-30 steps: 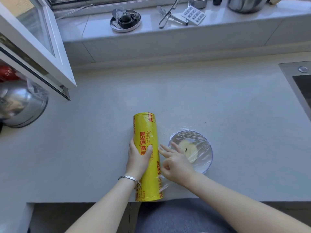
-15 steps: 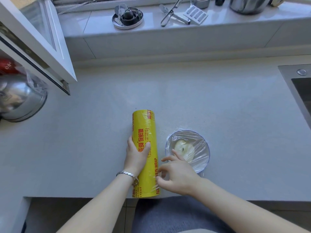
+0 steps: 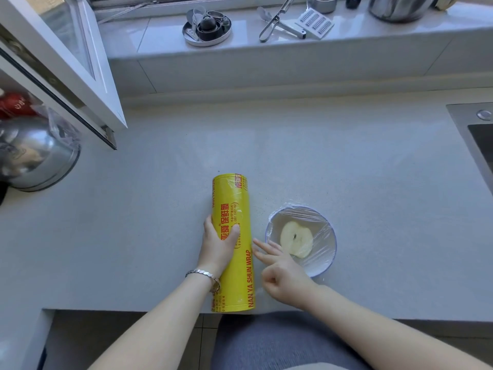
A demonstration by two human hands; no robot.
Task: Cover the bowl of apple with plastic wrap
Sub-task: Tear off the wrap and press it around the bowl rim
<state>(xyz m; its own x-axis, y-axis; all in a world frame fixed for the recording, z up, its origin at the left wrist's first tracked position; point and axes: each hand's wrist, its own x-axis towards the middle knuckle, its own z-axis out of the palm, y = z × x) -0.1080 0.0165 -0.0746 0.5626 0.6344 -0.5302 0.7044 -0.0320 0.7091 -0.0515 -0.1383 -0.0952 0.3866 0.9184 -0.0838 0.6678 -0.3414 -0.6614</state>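
We see the small round white bowl (image 3: 324, 265) on the grey countertop (image 3: 360, 169), half a pale apple (image 3: 296, 238) inside under clear plastic film (image 3: 306, 213). Our left hand (image 3: 217, 243) grips the long yellow plastic-wrap roll (image 3: 232, 201) lying just beside it; our right hand (image 3: 284, 279) holds nothing, fingers (image 3: 262, 249) loosely spread between roll and bowl.

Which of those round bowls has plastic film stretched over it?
The small white bowl with the apple half, beside the right hand. The big steel bowl at far left sits upside down.
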